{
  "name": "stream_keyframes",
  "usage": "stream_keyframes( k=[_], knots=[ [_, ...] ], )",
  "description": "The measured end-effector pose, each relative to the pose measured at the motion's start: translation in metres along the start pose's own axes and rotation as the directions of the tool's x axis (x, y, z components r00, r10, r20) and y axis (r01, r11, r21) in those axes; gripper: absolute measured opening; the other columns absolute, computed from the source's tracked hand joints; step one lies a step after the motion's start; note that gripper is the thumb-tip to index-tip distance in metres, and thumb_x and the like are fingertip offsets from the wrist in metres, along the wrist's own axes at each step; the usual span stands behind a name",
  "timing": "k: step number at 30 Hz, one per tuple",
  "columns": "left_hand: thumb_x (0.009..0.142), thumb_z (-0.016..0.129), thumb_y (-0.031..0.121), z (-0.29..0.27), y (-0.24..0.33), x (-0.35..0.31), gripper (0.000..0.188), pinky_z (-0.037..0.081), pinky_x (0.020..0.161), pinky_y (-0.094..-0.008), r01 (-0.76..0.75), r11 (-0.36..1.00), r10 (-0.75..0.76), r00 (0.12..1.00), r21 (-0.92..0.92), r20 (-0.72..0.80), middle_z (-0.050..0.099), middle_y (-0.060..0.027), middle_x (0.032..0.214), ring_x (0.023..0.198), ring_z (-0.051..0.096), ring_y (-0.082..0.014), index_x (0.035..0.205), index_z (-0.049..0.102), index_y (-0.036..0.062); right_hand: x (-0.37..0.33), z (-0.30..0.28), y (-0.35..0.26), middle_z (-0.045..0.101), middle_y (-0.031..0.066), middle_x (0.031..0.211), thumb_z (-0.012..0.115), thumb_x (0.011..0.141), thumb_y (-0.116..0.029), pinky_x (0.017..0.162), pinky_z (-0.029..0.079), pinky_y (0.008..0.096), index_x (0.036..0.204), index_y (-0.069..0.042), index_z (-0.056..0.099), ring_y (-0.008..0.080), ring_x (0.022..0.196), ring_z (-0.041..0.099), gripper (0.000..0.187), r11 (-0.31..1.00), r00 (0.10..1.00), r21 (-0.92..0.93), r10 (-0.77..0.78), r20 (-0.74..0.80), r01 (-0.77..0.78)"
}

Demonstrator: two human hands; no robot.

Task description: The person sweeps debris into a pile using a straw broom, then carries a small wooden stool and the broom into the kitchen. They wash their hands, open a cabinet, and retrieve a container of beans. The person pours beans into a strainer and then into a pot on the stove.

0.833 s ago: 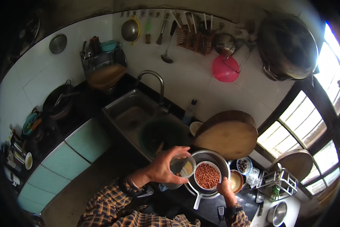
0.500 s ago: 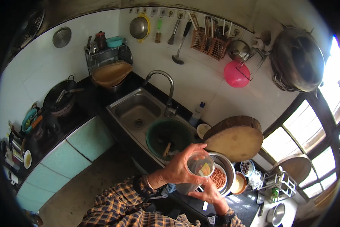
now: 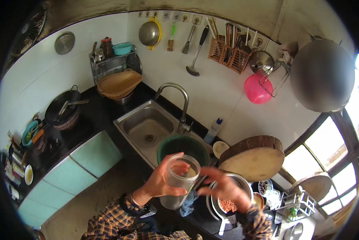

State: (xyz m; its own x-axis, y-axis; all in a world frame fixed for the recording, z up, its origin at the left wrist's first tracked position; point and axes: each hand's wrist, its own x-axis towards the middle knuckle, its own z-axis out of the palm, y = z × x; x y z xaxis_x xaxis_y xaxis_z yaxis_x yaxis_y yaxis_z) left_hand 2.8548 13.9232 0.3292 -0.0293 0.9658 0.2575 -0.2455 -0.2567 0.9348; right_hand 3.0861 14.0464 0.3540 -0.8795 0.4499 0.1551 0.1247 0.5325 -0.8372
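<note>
A clear, empty-looking jar [image 3: 174,202] with a wide open mouth stands tilted in my left hand [image 3: 157,182], whose fingers wrap around its side. Just right of the jar is my right hand [image 3: 227,188], somewhat blurred, its thumb and fingers apart with nothing seen between them. That hand hangs over a metal basin [image 3: 248,185] and partly covers it. Reddish peanuts [image 3: 227,205] in a bowl show below my right palm. A white-handled spoon or scoop [image 3: 222,227] lies beside the bowl. Under the jar's right side is a crumpled blue cloth [image 3: 188,204].
A steel sink [image 3: 147,124] with a curved faucet [image 3: 183,100] lies ahead, a green basin [image 3: 179,146] in its right bowl. Thick round chopping boards [image 3: 251,162] lean on the wall at right. A wire rack [image 3: 301,202] and small bowls [image 3: 265,186] stand farther right.
My right hand has let go of the jar and moved right, above the peanuts. My left hand has carried the jar slightly left. The view has shifted a little.
</note>
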Motion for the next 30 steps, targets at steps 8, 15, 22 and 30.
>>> stream_keyframes(
  k=[8,15,22,30],
  knots=[
    [0.059,0.095,0.013,-0.113,0.014,0.017,0.116,0.045,0.101,-0.0362,0.049,0.998,-0.049,0.999,-0.027,0.007,0.059,-0.0086,0.125,0.116,0.056,-0.0192,0.153,0.027,0.0092,0.165,-0.168,-0.082,0.069,0.0121,0.096,0.068,0.088,-0.013,0.074,0.052,0.0335,0.112,-0.002,0.067,0.0208,0.083,0.064,0.027,0.664,0.688,-0.713,-0.410,-0.599,-0.225],
    [0.058,0.095,0.012,-0.184,0.023,0.031,0.117,0.044,0.103,-0.0369,0.067,0.996,-0.068,0.998,-0.059,-0.012,0.057,-0.0099,0.125,0.118,0.056,-0.0199,0.153,0.026,0.0085,0.291,-0.263,-0.125,0.063,0.0156,0.121,0.065,0.084,-0.014,0.099,0.039,0.0494,0.123,-0.012,0.065,0.0344,0.120,0.052,0.039,0.120,0.666,-0.880,-0.610,-0.430,-0.459],
    [0.054,0.096,0.010,-0.223,0.016,0.028,0.119,0.043,0.105,-0.0382,0.111,0.986,-0.127,0.984,-0.128,-0.121,0.057,-0.0089,0.125,0.116,0.056,-0.0195,0.152,0.028,0.0071,0.350,-0.296,-0.125,0.065,0.0105,0.119,0.058,0.087,-0.013,0.100,0.030,0.0520,0.126,-0.017,0.064,0.0276,0.128,0.047,0.039,-0.179,0.809,-0.824,-0.386,-0.444,-0.537],
    [0.056,0.095,0.012,-0.233,0.010,0.043,0.116,0.045,0.102,-0.0375,0.096,0.994,-0.101,0.991,-0.060,-0.086,0.058,-0.0097,0.126,0.117,0.056,-0.0199,0.151,0.030,0.0062,0.368,-0.350,-0.132,0.068,0.0185,0.107,0.050,0.096,-0.029,0.095,0.036,0.0558,0.121,-0.021,0.065,0.0358,0.102,0.064,0.030,-0.078,0.636,-0.738,-0.573,-0.517,-0.670]
  ],
)
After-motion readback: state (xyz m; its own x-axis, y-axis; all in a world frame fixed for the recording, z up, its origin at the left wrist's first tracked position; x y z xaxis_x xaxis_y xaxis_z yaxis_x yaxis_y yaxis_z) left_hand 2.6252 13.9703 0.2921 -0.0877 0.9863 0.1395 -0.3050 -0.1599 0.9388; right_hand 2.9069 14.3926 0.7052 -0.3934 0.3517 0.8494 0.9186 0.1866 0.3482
